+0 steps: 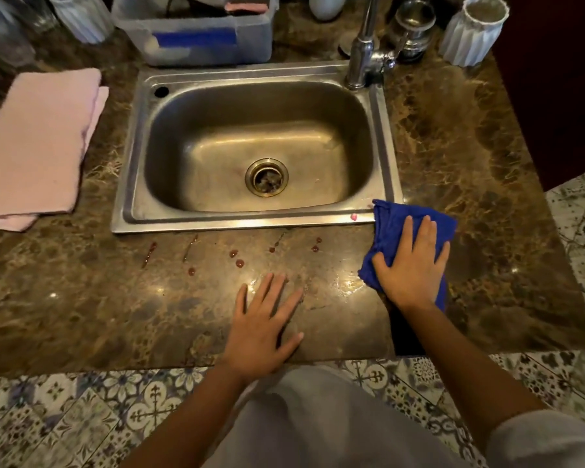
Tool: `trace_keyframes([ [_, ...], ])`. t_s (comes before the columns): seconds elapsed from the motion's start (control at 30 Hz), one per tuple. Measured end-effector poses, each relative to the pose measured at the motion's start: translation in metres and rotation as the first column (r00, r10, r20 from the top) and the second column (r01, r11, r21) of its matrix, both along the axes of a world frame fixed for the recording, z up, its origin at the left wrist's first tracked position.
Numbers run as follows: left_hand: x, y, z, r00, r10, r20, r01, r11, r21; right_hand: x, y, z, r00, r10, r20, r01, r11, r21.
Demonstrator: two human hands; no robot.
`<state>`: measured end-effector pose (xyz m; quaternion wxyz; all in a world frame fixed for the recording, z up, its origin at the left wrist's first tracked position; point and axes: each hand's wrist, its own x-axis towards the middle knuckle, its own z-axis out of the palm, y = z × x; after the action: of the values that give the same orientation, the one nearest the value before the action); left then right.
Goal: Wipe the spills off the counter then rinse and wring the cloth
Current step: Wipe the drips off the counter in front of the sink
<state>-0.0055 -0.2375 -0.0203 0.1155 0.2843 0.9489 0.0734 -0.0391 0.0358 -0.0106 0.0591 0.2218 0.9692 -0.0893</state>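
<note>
Flat-palmed, the right hand (411, 261) presses a blue cloth (390, 228) onto the marble counter (81, 315), fingers spread, at the steel sink (129, 211)'s near right corner. Its partner, the left hand (260, 327), rests open and empty beside it. Wiping looks barely begun: red spills (239, 263) dot the counter left of the cloth, so the next sweep should go leftward.

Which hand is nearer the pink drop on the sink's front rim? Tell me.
Right. The right hand lies flat on the blue cloth just right of the pink drop; the left hand rests on the counter, farther below-left.
</note>
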Motion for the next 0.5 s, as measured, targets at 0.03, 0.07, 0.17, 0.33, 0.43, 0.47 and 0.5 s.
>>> trace_keyframes([
  [0.03, -0.002, -0.008, 0.0, 1.0, 0.002, -0.008, -0.002, 1.0, -0.016, 0.0, -0.001, -0.001, 1.0, 0.005, -0.003, -0.005, 1.0, 0.015],
  [0.07, -0.003, -0.014, 0.0, 1.0, 0.0, -0.014, 0.0, 1.0, -0.026, 0.0, -0.003, -0.002, 1.0, 0.009, -0.007, -0.008, 1.0, 0.023],
  [0.17, -0.002, -0.018, 0.0, 1.0, -0.002, -0.002, 0.002, 0.999, -0.036, 0.001, -0.009, 0.0, 1.0, 0.031, -0.003, -0.031, 0.999, 0.031],
  [0.33, -0.003, -0.016, 0.0, 1.0, 0.006, 0.014, -0.005, 0.999, -0.041, 0.008, -0.017, 0.0, 0.983, 0.182, -0.016, -0.182, 0.983, 0.017],
  [0.43, -0.004, -0.017, 0.001, 1.0, 0.002, 0.018, -0.001, 1.0, -0.016, 0.02, -0.021, -0.001, 0.904, 0.427, 0.011, -0.427, 0.904, -0.017],
  [0.47, -0.004, -0.017, 0.002, 1.0, -0.01, 0.021, 0.01, 1.0, -0.011, 0.025, -0.02, -0.001, 0.872, 0.489, 0.023, -0.488, 0.872, -0.04],
  [0.5, -0.005, -0.017, 0.002, 0.999, -0.021, 0.027, 0.021, 1.0, -0.008, 0.028, -0.016, -0.001, 0.845, 0.533, 0.031, -0.531, 0.845, -0.063],
])
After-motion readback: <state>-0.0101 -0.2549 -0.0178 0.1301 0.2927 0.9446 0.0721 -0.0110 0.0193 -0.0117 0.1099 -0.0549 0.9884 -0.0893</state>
